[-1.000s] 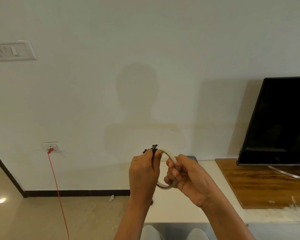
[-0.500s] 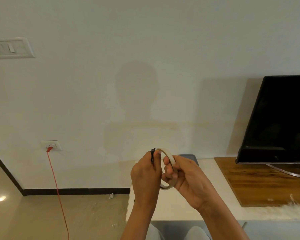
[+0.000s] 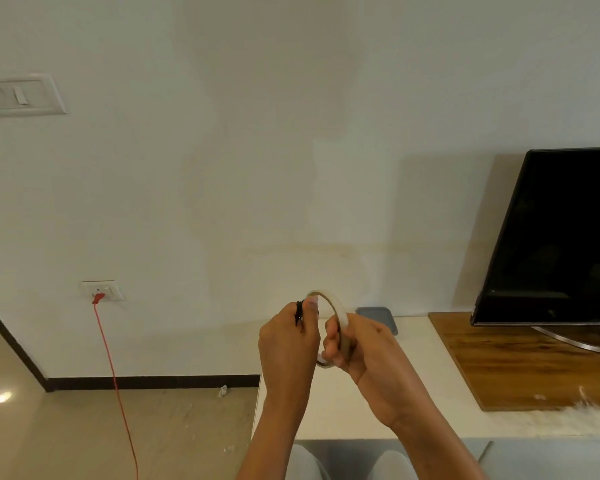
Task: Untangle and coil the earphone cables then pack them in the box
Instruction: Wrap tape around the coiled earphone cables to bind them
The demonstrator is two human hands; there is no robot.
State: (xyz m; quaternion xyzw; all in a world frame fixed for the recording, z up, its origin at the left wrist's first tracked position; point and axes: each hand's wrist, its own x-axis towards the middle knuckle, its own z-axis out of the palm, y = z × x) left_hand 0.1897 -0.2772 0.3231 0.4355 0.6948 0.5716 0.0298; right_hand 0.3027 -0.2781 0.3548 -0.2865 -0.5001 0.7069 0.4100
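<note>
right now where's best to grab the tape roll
Pinch the bare upper arc of the tape roll from above, through its open centre: the thin ring stands on edge, the right hand wraps its lower right, the left hand, holding the black cable, thumbs its top left.

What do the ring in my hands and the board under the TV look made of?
Ring: probably a clear tape roll, glossy translucent band on a tan core. Board: wood or wood-look laminate, matte brown grain.
</note>
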